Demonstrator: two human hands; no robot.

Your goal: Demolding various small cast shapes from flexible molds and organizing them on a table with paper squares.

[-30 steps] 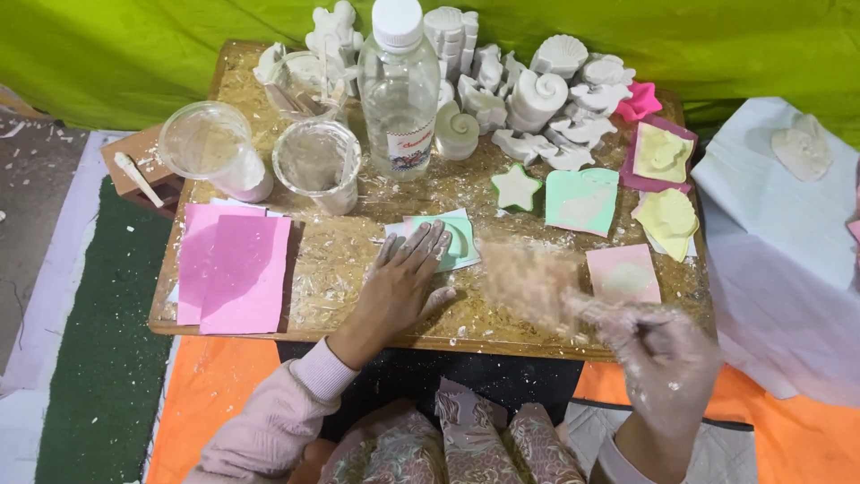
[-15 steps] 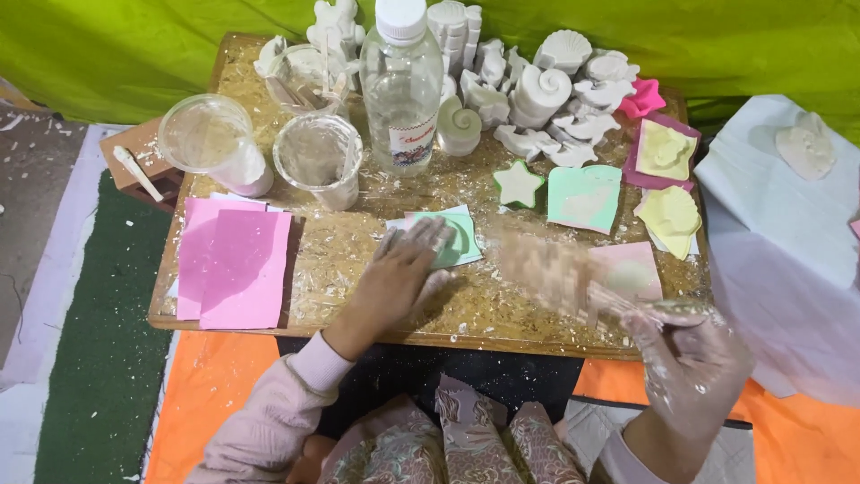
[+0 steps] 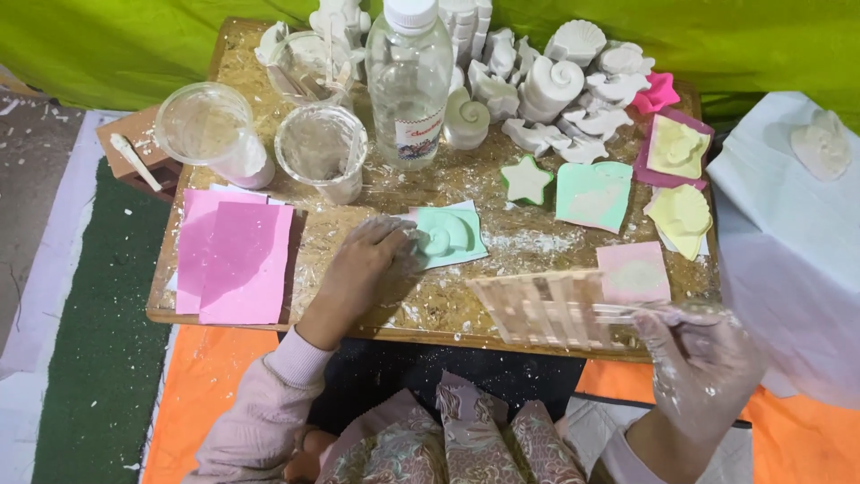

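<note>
My left hand (image 3: 365, 267) rests flat on the wooden board (image 3: 448, 296), its fingers on the left edge of a pale green mould with a shell shape (image 3: 451, 236). My right hand (image 3: 699, 358), in a thin clear glove dusted with white, grips a fan made of flat wooden sticks (image 3: 543, 307) by its handle. The fan hangs over the board's front edge, between the green mould and a pink mould (image 3: 634, 272).
A clear water bottle (image 3: 410, 81), three plastic cups (image 3: 321, 152) and several white plaster shells (image 3: 548, 82) stand at the back. Pink sheets (image 3: 235, 260) lie left. Green and yellow moulds (image 3: 591, 194) sit right. A white cloth (image 3: 788, 224) covers something at the right.
The stick fan has swung in my right hand: it was a blur over the board and is now held still and sharp. My right hand has shifted right and down. My left hand stays.
</note>
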